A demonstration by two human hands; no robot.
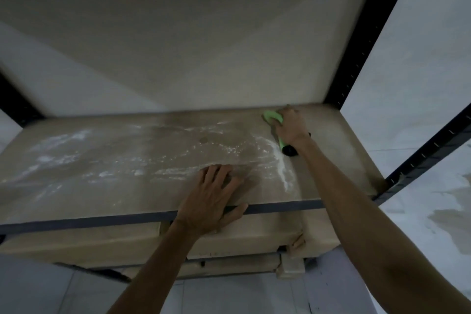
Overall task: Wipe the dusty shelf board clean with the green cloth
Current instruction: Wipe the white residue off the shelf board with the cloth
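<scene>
White dust streaks the shelf board [127, 160]. On its front edge the left hand [212, 199] lies flat, fingers spread, thumb over the rail [280, 208]. With the arm stretched out, the right hand [291, 126] grips the green cloth [274, 117] at the back right corner.

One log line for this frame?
wipe | right hand holds green cloth, far right corner | left hand rests on shelf board front | dust centre-left

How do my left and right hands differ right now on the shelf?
The left hand lies flat, fingers spread, at the front edge of the shelf board, holding nothing; the right hand covers the green cloth. The left sits beside white dust streaks; the right is at the back right corner. Both are down on the board.
</scene>
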